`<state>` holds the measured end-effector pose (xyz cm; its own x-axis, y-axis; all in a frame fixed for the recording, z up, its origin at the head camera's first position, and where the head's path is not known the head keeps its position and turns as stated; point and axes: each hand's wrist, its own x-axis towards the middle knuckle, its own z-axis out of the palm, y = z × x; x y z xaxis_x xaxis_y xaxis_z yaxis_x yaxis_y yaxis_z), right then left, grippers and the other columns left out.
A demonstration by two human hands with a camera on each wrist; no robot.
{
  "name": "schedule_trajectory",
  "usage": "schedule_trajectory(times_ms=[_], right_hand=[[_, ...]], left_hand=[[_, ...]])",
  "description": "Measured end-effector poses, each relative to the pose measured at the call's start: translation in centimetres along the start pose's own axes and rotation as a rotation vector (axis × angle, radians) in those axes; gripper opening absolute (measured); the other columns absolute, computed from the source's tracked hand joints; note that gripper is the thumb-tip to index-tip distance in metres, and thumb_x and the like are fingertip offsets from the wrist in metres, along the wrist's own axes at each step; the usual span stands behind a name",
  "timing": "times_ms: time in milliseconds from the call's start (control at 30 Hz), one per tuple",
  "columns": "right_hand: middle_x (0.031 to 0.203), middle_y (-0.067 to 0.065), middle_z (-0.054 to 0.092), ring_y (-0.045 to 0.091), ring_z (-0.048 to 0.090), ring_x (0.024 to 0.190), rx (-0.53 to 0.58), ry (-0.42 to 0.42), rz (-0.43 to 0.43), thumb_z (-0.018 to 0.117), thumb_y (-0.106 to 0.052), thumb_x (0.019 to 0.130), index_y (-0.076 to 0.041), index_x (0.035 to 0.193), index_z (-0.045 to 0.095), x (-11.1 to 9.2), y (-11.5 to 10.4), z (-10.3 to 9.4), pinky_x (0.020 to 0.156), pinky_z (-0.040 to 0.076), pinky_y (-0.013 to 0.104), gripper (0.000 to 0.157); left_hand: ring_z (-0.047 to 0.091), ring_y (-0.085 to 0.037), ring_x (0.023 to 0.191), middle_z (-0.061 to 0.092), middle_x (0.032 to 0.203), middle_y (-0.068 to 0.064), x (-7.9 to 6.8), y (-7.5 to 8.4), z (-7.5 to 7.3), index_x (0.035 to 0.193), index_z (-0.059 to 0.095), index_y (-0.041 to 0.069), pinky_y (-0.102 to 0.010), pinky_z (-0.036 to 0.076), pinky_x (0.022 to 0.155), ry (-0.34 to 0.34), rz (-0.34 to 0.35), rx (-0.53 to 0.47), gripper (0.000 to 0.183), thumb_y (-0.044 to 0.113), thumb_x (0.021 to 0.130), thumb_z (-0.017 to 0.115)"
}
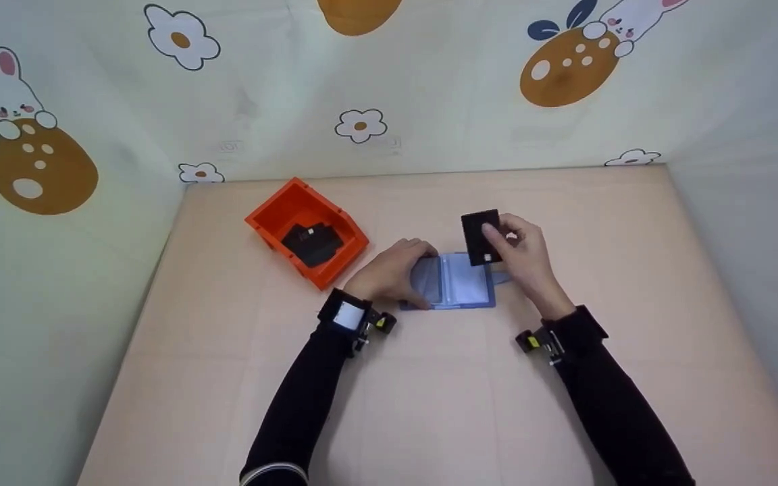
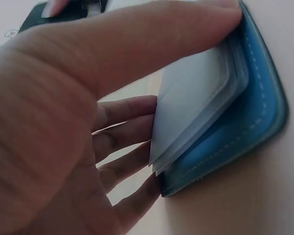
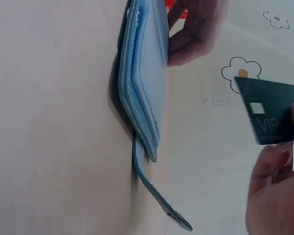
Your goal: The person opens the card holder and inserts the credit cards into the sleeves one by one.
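A blue card holder (image 1: 467, 280) with clear plastic sleeves lies open like a book on the table. Spanning its left side, my left hand (image 1: 389, 271) grips it with the thumb at the near edge and fingers at the far edge. In the left wrist view the thumb presses over the layered sleeves (image 2: 191, 98). My right hand (image 1: 529, 260) pinches a black card (image 1: 474, 236) above the holder's right side. That card (image 3: 272, 105) shows a pale square and the letters VIP in the right wrist view. A strap (image 3: 157, 191) sticks out from the holder's right edge.
An orange bin (image 1: 294, 202) stands left of the card holder, with several black cards (image 1: 313, 246) lying in it. Behind the table (image 1: 429, 378) hangs a pale cloth (image 1: 281, 101) printed with flowers and rabbits. Black bands with small cameras sit on both wrists.
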<state>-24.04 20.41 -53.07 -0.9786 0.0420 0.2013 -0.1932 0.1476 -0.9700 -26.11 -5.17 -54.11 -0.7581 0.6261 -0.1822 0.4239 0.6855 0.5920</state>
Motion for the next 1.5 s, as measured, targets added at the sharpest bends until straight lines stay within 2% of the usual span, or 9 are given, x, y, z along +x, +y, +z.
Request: schedule_trajectory(times_ms=[200,367,467,600,733,867,1033,1300,1500], right_hand=[[0.102,0.016,0.062,0.017,0.07,0.07,0.045,-0.123,0.181,0.049,-0.014,0.109,0.005,0.125,0.05,-0.5,-0.1,0.9,0.058,0.062,0.033,0.025],[0.124,0.025,0.056,0.029,0.071,0.092,0.01,-0.248,0.33,0.048,-0.004,0.107,-0.001,0.139,0.044,-1.3,-0.2,2.0,0.071,0.065,0.04,0.032],[0.112,0.017,0.063,0.021,0.066,0.087,-0.167,-0.255,0.302,0.058,-0.006,0.103,-0.004,0.132,0.052,-1.7,-0.2,2.5,0.077,0.061,0.035,0.03],[0.084,0.004,0.07,0.013,0.061,0.07,-0.364,-0.22,0.204,0.072,-0.009,0.094,-0.009,0.133,0.058,-2.1,0.1,3.0,0.083,0.042,0.041,0.042],[0.082,0.004,0.072,0.015,0.061,0.075,-0.348,-0.213,0.163,0.077,-0.006,0.09,-0.012,0.14,0.052,-2.2,0.6,3.2,0.095,0.037,0.047,0.056],[0.084,0.01,0.074,0.017,0.063,0.082,-0.336,-0.216,0.174,0.076,-0.006,0.091,-0.008,0.129,0.048,-2.3,1.0,3.3,0.088,0.041,0.036,0.047],[0.085,0.015,0.075,0.016,0.066,0.072,-0.386,-0.191,0.186,0.079,-0.008,0.09,-0.005,0.119,0.044,-2.3,1.4,3.4,0.07,0.046,0.027,0.045],[0.091,0.013,0.07,0.024,0.069,0.077,-0.521,-0.209,0.197,0.085,-0.02,0.087,-0.002,0.117,0.051,-2.7,1.2,3.6,0.071,0.052,0.031,0.049],[0.094,0.014,0.073,0.026,0.07,0.084,-0.516,-0.207,0.166,0.087,-0.021,0.085,-0.001,0.115,0.057,-3.0,1.2,4.1,0.072,0.054,0.034,0.047]], left_hand=[[0.049,-0.016,0.12,0.059,0.134,0.004,0.0,0.0,0.0,0.141,0.054,0.021,-0.039,0.05,0.107,0.005,-0.013,0.023,0.084,0.039,0.07,0.096],[0.051,-0.018,0.119,0.061,0.133,0.001,0.0,0.1,-0.1,0.139,0.056,0.017,-0.037,0.05,0.108,0.015,0.006,0.026,0.084,0.038,0.069,0.097],[0.052,-0.017,0.119,0.061,0.132,0.001,0.0,0.1,-0.2,0.138,0.056,0.016,-0.036,0.049,0.107,0.017,0.014,0.02,0.084,0.038,0.068,0.098],[0.052,-0.017,0.118,0.061,0.13,0.002,0.0,0.1,-0.2,0.137,0.056,0.017,-0.036,0.05,0.106,0.018,0.013,0.022,0.083,0.037,0.068,0.098],[0.052,-0.017,0.117,0.061,0.127,0.002,0.0,0.1,-0.2,0.136,0.056,0.017,-0.036,0.051,0.105,0.019,0.007,0.027,0.082,0.037,0.068,0.098],[0.052,-0.016,0.116,0.06,0.128,0.002,0.0,0.1,-0.2,0.137,0.056,0.017,-0.037,0.051,0.105,0.02,0.0,0.028,0.084,0.039,0.068,0.098],[0.051,-0.016,0.118,0.06,0.133,0.002,0.0,0.2,-0.1,0.14,0.055,0.018,-0.037,0.05,0.108,0.017,-0.006,0.024,0.086,0.04,0.068,0.097],[0.051,-0.016,0.119,0.06,0.133,0.001,0.1,0.0,-0.1,0.14,0.055,0.017,-0.036,0.05,0.107,0.019,0.017,0.036,0.086,0.039,0.069,0.097],[0.052,-0.017,0.119,0.061,0.132,0.001,0.2,-0.1,0.0,0.139,0.055,0.017,-0.035,0.049,0.106,0.025,0.034,0.05,0.085,0.039,0.068,0.097]])
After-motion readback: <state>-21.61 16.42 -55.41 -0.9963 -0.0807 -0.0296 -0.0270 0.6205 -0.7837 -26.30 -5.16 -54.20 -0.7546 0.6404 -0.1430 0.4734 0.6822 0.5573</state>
